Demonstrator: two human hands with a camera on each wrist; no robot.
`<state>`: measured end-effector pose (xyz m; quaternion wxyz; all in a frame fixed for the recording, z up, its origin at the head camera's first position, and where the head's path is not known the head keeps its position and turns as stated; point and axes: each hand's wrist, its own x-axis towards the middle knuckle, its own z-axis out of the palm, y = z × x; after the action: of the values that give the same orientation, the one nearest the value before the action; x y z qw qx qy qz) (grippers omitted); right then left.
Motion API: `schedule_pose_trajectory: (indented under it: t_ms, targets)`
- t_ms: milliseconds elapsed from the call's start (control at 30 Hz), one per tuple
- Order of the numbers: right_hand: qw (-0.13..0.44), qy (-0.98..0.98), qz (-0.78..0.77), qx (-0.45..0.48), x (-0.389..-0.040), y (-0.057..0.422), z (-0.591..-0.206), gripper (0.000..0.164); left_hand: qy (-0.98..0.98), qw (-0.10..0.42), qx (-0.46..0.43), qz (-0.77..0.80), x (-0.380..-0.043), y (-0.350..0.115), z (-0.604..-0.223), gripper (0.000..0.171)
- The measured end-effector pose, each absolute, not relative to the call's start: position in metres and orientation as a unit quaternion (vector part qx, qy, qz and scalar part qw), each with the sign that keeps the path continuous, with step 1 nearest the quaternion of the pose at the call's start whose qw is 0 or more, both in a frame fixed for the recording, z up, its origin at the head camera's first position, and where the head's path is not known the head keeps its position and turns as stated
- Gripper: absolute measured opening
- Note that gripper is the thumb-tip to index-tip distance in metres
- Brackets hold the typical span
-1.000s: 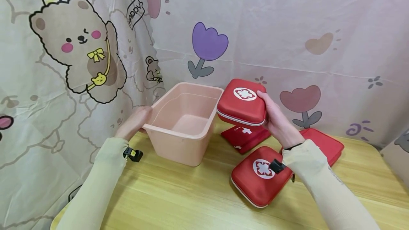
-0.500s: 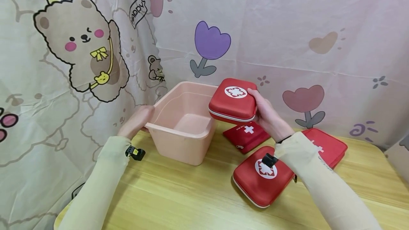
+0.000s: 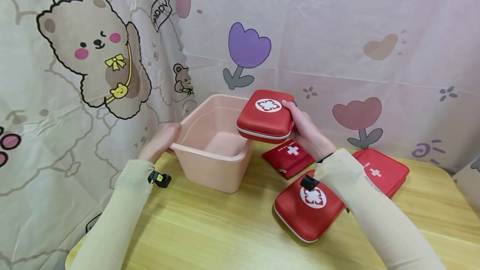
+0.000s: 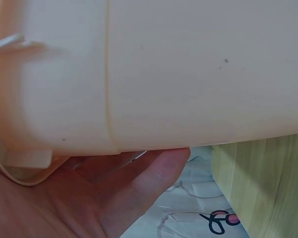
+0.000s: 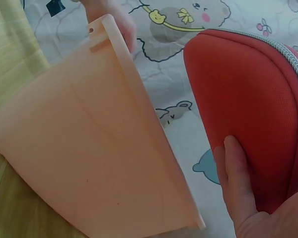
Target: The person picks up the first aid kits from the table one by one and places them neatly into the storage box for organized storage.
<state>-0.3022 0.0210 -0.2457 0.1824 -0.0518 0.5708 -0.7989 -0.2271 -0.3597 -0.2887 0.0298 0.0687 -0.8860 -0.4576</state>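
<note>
A red zippered first-aid case (image 3: 264, 116) with a white round emblem is held in my right hand (image 3: 307, 130), thumb on top and fingers underneath. It hangs over the right rim of a pale pink plastic bin (image 3: 206, 172). From the right wrist view, the red case (image 5: 238, 104) appears beside the bin's wall (image 5: 99, 134), fingers spread on its surface. My left hand (image 3: 161, 141) rests against the bin's left side at the rim. The left wrist view shows that hand (image 4: 109, 198) with extended digits along the outer wall (image 4: 198, 79).
On the wooden table (image 3: 210, 232) lie another red first-aid case (image 3: 300, 213), a flat dark red pouch (image 3: 285, 159) and a red case with a white cross (image 3: 390, 170), partly behind my right forearm. A printed curtain (image 3: 318, 32) hangs close behind the bin.
My right hand has carried the red first-aid case leftward, bringing it over the bin's right rim. My left hand has stayed at the bin's left side.
</note>
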Motion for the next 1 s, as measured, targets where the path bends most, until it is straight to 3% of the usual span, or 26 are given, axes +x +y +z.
schedule_pose_trajectory:
  t_ms: [1000]
  targets:
    - [0.191,0.608,-0.768,-0.065,-0.318,-0.023,-0.24,0.058,-0.882,0.032,0.076,-0.463,-0.226,-0.359,-0.288,0.053]
